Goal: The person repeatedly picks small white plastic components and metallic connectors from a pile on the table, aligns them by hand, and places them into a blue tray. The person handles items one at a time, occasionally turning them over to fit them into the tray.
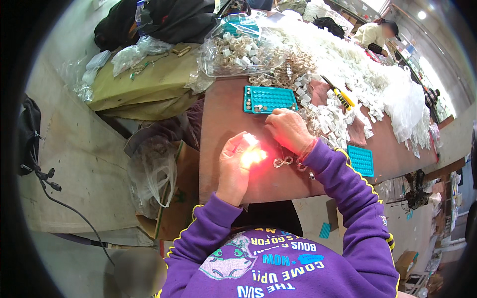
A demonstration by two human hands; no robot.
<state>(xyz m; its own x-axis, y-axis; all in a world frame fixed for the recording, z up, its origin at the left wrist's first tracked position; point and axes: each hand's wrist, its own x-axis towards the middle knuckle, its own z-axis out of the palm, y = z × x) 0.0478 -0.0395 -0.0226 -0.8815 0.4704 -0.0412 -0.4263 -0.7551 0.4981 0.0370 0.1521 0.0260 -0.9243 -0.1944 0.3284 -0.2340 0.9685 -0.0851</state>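
head view: person in purple sweatshirt at a brown tabletop (233, 114), both forearms coming in from the near edge.
left hand (234, 166): fingers curled closed around a small lit light (252, 156), white-hot glow with red spill on the fingers; held just above the tabletop near its near edge.
right hand (288, 129): palm down, fingers bent onto the tabletop just near of the teal tray (271, 99); can't tell if it pinches anything.
light position: between the two hands, just left of the right wrist.
wire loops (284, 162): small clear/silver bits lying on the tabletop right of the glow, under the right wrist.
teal tray: far of the right hand, grid of pockets, a few filled at its left end.
second teal tray (361, 160): right of the right sleeve.
white parts pile (343, 119): spread right and far.
clear bag of parts (238, 49): far, beyond the tray.
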